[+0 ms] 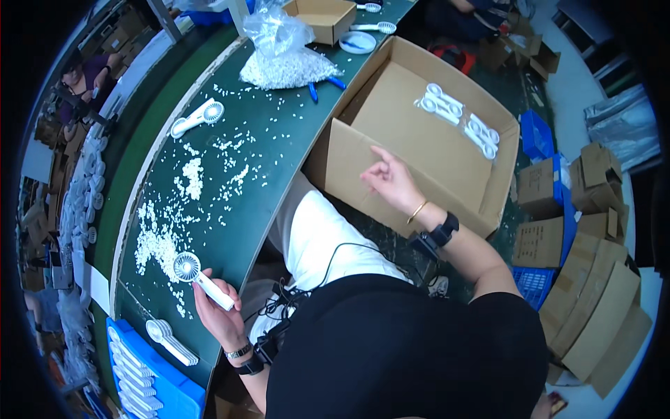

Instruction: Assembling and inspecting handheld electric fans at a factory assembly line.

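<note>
My left hand point(220, 315) is closed around the handle of a small white handheld fan point(213, 288), its round grille over the edge of a heap of small white pieces point(155, 241). My right hand point(392, 183) is above the near wall of a large open cardboard box point(349, 157); its index finger is stretched out, the others are partly bent, and I see nothing in it. Inside the box lie several white fans point(441, 105) in clear wrapping. Another white fan point(198, 118) lies farther up the green table point(269, 157).
A clear bag of white pieces point(286, 66) stands at the far end, near blue-handled tools point(313, 92). A row of white fans point(171, 341) lies beside a blue bin point(178, 386) at the near left. Cardboard boxes point(585, 297) are stacked at right. Other people sit beyond.
</note>
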`<state>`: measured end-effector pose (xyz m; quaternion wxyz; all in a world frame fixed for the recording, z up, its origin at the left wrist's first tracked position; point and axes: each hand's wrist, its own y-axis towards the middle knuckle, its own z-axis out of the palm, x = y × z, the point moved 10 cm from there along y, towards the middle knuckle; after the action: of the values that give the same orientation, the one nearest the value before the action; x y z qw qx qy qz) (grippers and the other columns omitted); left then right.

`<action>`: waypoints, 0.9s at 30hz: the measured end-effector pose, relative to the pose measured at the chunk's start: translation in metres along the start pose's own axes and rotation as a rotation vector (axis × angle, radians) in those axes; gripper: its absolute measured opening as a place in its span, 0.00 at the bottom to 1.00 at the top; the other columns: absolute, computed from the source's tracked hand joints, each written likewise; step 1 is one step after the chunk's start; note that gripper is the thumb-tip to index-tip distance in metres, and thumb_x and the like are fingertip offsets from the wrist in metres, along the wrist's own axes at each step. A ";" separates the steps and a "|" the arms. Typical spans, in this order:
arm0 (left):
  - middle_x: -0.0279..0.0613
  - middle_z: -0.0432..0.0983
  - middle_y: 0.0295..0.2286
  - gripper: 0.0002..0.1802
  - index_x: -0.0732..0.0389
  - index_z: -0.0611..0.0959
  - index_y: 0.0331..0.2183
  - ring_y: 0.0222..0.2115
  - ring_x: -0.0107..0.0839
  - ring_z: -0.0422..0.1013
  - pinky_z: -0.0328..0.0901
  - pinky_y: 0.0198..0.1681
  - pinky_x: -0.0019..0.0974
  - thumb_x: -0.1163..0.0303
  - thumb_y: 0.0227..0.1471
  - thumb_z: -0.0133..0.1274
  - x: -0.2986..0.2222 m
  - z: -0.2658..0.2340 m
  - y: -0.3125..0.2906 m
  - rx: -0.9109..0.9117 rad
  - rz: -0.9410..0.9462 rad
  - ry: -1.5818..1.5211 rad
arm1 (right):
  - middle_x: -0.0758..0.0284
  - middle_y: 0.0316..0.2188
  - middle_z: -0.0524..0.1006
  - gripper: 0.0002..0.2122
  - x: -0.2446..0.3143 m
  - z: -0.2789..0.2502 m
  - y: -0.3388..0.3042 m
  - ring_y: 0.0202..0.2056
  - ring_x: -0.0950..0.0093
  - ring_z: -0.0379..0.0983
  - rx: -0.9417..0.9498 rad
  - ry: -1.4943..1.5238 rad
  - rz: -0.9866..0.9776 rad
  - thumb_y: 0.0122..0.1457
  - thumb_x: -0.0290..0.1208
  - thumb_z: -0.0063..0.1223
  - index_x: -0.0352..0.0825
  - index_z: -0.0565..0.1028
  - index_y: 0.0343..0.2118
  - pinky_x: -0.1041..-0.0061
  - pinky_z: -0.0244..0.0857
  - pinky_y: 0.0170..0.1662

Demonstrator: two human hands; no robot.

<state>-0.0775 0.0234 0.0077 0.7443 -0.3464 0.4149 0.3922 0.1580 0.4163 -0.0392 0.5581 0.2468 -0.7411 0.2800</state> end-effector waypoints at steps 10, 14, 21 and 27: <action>0.40 0.69 0.22 0.24 0.67 0.73 0.50 0.16 0.27 0.65 0.58 0.14 0.27 0.56 0.73 0.33 0.001 -0.007 -0.001 -0.049 -0.009 -0.082 | 0.67 0.34 0.83 0.27 0.181 -0.076 0.183 0.28 0.83 0.76 -0.191 -0.169 -0.292 0.64 0.32 0.61 0.33 0.65 0.63 0.82 0.72 0.31; 0.41 0.69 0.22 0.25 0.67 0.73 0.50 0.17 0.28 0.66 0.58 0.14 0.27 0.56 0.73 0.32 0.003 -0.014 -0.003 -0.104 -0.039 -0.149 | 0.70 0.35 0.83 0.12 0.185 0.041 0.145 0.29 0.84 0.75 0.119 -0.094 -0.490 0.64 0.30 0.60 0.32 0.79 0.48 0.84 0.70 0.35; 0.43 0.70 0.23 0.27 0.70 0.72 0.50 0.19 0.33 0.69 0.63 0.17 0.32 0.56 0.73 0.28 -0.004 -0.009 -0.025 -0.061 -0.137 -0.271 | 0.70 0.31 0.81 0.04 0.168 0.197 0.058 0.27 0.83 0.74 0.328 -0.379 -0.618 0.61 0.25 0.62 0.32 0.82 0.37 0.81 0.68 0.31; 0.44 0.70 0.24 0.27 0.71 0.72 0.50 0.22 0.35 0.70 0.66 0.22 0.34 0.58 0.73 0.26 0.000 -0.033 -0.032 -0.139 -0.082 -0.299 | 0.67 0.28 0.79 0.04 0.183 0.289 0.034 0.25 0.79 0.73 0.504 -0.423 -0.702 0.59 0.24 0.63 0.32 0.82 0.36 0.80 0.67 0.30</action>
<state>-0.0613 -0.0188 -0.0006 0.7873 -0.3516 0.2570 0.4365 -0.1112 0.2320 0.0693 0.3784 0.6614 -0.6193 0.1893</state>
